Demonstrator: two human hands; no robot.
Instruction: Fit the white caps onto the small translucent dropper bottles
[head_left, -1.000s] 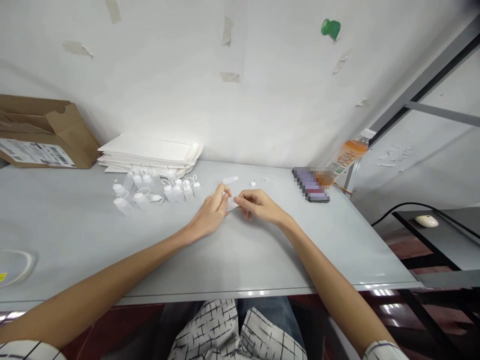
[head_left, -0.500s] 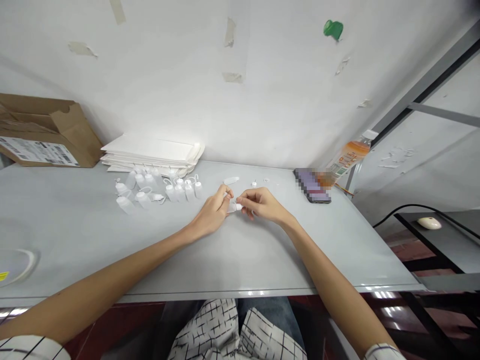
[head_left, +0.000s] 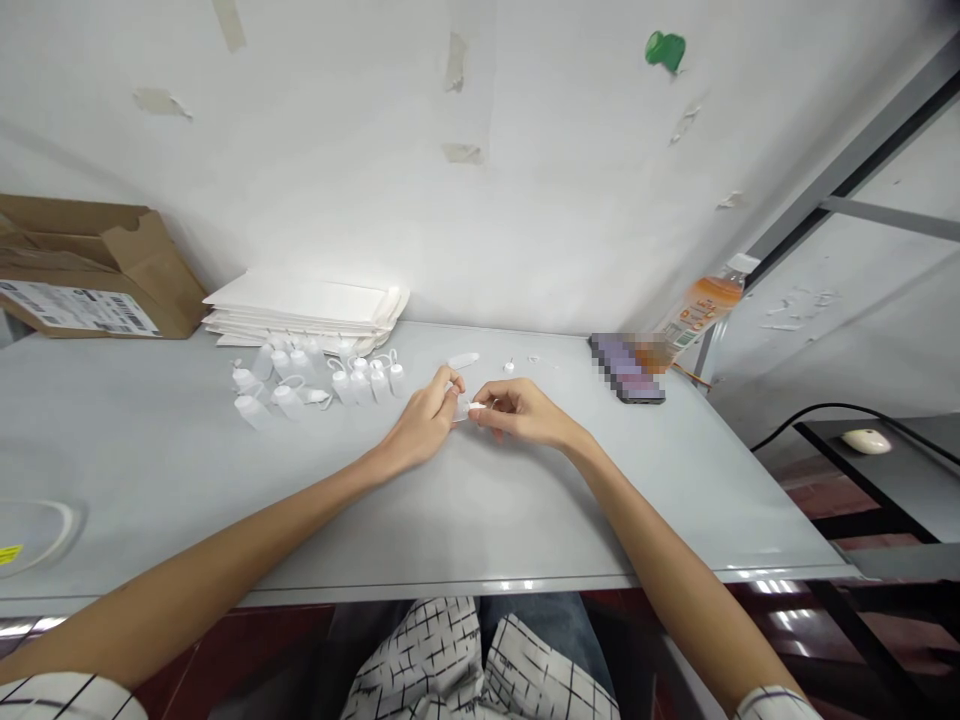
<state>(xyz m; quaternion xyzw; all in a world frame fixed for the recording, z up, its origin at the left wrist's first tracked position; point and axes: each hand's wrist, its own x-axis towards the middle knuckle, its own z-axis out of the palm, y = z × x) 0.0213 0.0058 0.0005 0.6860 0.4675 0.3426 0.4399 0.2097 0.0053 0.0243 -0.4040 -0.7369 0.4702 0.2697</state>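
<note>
My left hand [head_left: 424, 422] is closed around a small translucent squeeze bottle [head_left: 460, 411], which lies on its side with the neck toward the right. At that end, my right hand [head_left: 523, 410] pinches the white cap [head_left: 476, 406] between thumb and fingers. Part of the bottle is hidden by the left fingers. Just beyond the hands lies another translucent bottle [head_left: 463, 360] without a visible cap. To its right are a small white cap with a tip [head_left: 509, 367] and a tiny white ring piece [head_left: 533, 359].
Several capped squeeze bottles [head_left: 288, 402] stand at left, some with looped straps. Behind them is a stack of white envelopes [head_left: 300, 305], then an open cardboard box [head_left: 161, 270]. A phone [head_left: 626, 370] and an orange drink bottle [head_left: 697, 315] are at right, against the wall [head_left: 525, 230].
My right fingers have shifted their grip and now cover more of the cap. The left hand stays around the bottle, nearly unmoved. The view has shifted slightly.
</note>
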